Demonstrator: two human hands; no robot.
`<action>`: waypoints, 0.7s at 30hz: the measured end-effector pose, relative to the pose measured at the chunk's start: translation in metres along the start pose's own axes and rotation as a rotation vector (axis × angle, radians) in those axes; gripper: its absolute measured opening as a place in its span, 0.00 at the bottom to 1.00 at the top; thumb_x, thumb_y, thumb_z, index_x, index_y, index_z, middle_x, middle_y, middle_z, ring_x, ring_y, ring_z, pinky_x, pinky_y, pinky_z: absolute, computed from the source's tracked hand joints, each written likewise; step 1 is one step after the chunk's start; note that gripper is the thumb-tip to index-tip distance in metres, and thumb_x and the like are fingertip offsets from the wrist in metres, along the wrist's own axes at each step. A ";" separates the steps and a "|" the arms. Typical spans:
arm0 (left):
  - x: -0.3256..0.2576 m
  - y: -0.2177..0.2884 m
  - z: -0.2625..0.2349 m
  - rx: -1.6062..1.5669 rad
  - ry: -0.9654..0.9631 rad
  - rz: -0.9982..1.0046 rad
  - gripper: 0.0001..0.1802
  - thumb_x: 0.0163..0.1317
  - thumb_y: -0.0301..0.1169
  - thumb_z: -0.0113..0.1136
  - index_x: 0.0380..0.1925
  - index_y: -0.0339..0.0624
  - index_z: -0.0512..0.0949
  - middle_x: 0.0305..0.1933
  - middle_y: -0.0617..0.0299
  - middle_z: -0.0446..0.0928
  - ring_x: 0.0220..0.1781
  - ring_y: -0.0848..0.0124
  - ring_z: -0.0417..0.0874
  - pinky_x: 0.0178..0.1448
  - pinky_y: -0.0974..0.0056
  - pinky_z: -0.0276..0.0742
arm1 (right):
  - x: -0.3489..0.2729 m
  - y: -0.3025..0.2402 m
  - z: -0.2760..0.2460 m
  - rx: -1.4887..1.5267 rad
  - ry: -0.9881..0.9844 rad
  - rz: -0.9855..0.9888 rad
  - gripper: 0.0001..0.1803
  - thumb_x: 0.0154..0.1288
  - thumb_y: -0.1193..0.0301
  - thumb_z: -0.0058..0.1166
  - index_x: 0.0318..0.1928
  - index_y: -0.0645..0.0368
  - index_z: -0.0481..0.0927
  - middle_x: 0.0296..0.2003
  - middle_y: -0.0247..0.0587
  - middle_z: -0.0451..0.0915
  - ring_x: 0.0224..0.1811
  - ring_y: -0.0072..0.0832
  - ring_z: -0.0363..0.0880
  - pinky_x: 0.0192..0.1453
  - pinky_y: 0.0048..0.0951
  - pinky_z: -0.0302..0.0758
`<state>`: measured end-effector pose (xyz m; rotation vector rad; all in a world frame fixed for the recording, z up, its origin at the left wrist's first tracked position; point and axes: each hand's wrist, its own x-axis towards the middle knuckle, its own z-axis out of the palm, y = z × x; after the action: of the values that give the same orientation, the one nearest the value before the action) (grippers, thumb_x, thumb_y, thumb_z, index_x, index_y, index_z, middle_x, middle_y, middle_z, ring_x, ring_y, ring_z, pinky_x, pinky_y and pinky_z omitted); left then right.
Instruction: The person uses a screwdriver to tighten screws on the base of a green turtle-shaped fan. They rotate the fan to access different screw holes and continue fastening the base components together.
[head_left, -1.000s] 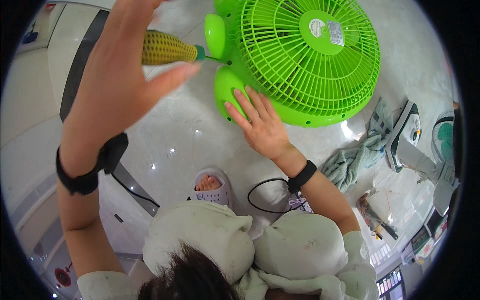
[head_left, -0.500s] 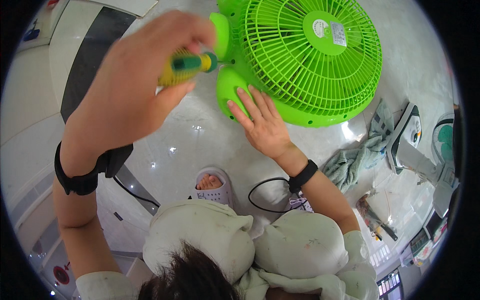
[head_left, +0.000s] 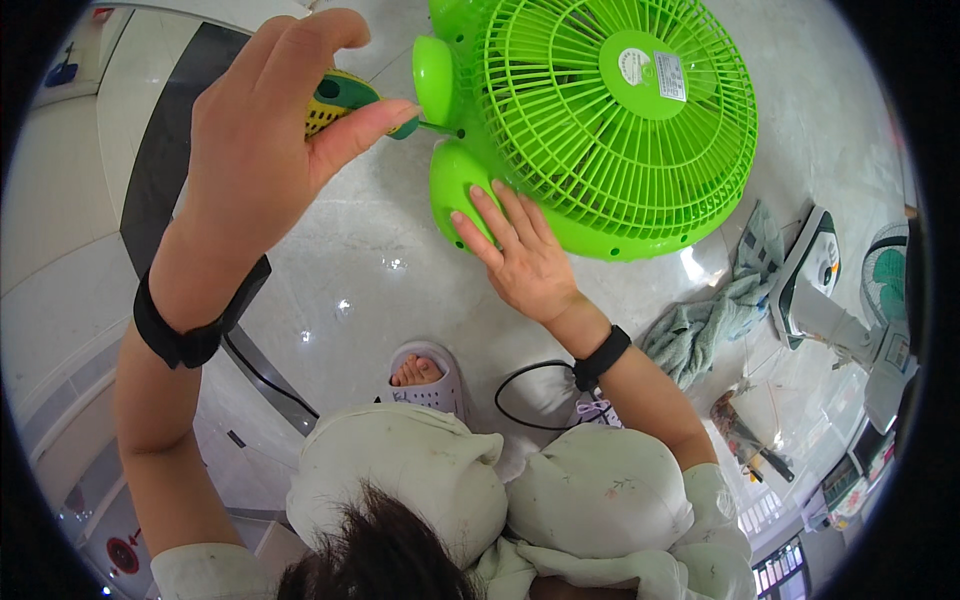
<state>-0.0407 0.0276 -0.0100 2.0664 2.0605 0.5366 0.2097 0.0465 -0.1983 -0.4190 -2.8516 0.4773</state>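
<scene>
- Nearest my camera, dark hair (head_left: 385,550) and pale-clothed knees (head_left: 500,480) fill the lower edge; I see a toe in a pale slipper (head_left: 425,375) on the glossy floor (head_left: 330,290) just beyond them.
- A black cord (head_left: 520,390) loops on the floor beside the right knee.
- My left hand (head_left: 265,140), raised close to the lens with a black band (head_left: 190,325) on the wrist, is clenched round a screwdriver (head_left: 345,100) with a yellow and green handle; thumb and fingers are pressed onto the handle.
- The screwdriver's thin shaft points right, its tip meeting the green fan (head_left: 600,120) at the gap between two rounded lobes on the fan's left side.
- My right hand (head_left: 525,260), also banded in black at the wrist, lies flat with fingers spread on the fan's lower lobe and rim; it grips nothing, only rests on the plastic.
- The fan lies on the floor at top centre, grille facing up, with a round label near the hub.
- To the right, a grey-green cloth (head_left: 715,320) is crumpled on the floor, just beside the fan's lower right edge.
- Farther right, near the rim, I make out a white fan base (head_left: 810,280) and a second fan (head_left: 885,270) with a teal grille; small tools below them are too bent by the lens to tell.
</scene>
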 end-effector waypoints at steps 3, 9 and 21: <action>-0.001 0.013 -0.008 -0.075 0.009 0.086 0.36 0.42 0.11 0.65 0.55 0.44 0.70 0.66 0.52 0.64 0.67 0.57 0.68 0.66 0.60 0.69 | 0.000 0.001 0.000 0.015 0.010 0.002 0.42 0.56 0.77 0.50 0.73 0.48 0.56 0.72 0.44 0.57 0.73 0.47 0.57 0.75 0.46 0.57; -0.002 0.014 -0.030 0.248 -0.321 0.347 0.36 0.47 0.15 0.64 0.59 0.44 0.68 0.62 0.52 0.71 0.63 0.55 0.73 0.74 0.48 0.58 | 0.000 0.001 -0.001 0.024 0.000 0.001 0.42 0.56 0.78 0.49 0.73 0.48 0.56 0.72 0.45 0.57 0.73 0.47 0.57 0.75 0.46 0.57; 0.001 0.014 -0.022 0.282 -0.228 0.251 0.49 0.42 0.23 0.74 0.67 0.45 0.61 0.53 0.55 0.76 0.52 0.61 0.79 0.76 0.46 0.51 | 0.000 0.001 0.000 0.037 0.021 0.001 0.42 0.56 0.77 0.50 0.73 0.48 0.56 0.73 0.45 0.57 0.73 0.47 0.57 0.75 0.46 0.56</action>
<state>-0.0363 0.0258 0.0159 2.4325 1.8467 0.0350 0.2100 0.0476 -0.1990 -0.4162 -2.8179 0.5218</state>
